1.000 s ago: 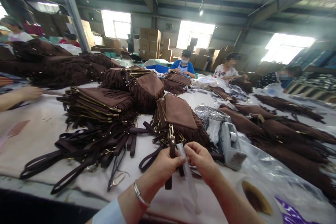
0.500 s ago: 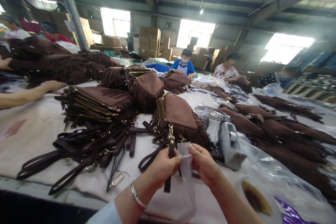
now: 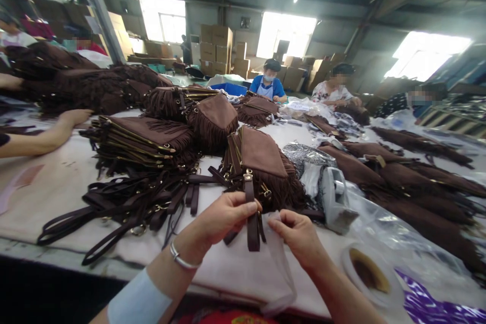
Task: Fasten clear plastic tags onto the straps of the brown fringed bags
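Observation:
My left hand pinches a dark brown strap below its gold clasp. The strap hangs down in a loop under my fingers. Just to the right, my right hand is closed on the top end of a translucent plastic strip, whose lower part trails toward the table edge. Right behind both hands lies a stack of brown fringed bags. More loose straps lie in a tangle to the left, in front of another bag stack.
A tape dispenser stands right of the bags, and a roll lies at the lower right beside clear plastic with purple print. Brown pieces cover the right side. A co-worker's arm reaches in from the left; other people sit across the table.
My left hand has moved up and left on the strap. The plastic strip, before against the strap, is now apart from it to the right, in my right hand.

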The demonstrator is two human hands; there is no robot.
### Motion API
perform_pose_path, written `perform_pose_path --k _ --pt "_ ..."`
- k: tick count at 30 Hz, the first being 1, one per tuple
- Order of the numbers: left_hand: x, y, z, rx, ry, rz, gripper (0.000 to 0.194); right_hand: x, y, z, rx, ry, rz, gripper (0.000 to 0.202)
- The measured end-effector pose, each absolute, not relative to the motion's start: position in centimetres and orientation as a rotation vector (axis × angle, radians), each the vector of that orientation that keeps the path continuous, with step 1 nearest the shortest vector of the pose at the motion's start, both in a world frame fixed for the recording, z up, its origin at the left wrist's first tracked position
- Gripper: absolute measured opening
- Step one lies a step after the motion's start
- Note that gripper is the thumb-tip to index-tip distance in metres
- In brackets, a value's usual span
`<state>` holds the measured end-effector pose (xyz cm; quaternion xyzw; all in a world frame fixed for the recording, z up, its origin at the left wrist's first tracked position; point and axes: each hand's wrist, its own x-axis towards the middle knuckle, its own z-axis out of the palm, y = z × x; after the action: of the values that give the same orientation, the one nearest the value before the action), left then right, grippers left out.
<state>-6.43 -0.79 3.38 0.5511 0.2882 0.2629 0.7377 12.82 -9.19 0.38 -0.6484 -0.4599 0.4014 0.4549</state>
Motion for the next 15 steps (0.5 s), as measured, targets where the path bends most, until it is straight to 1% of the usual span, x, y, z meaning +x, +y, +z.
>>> perform_pose_path --k 4,6,15 --pt "-4.2 -0.3 4.1 1.201 0.713 0.870 0.029 12.0 -9.9 0.4 -1.601 -1.208 0.941 0.030" --pt "-3.3 -0.5 4.0 1.183 0.770 0.946 0.029 12.0 -10.1 0.4 -1.608 -1.215 0.909 0.030" --pt "-3.7 -1.4 3.2 1.292 0.853 0.983 0.026 12.8 -10.6 0.0 -1.622 -1.128 0.914 0.034"
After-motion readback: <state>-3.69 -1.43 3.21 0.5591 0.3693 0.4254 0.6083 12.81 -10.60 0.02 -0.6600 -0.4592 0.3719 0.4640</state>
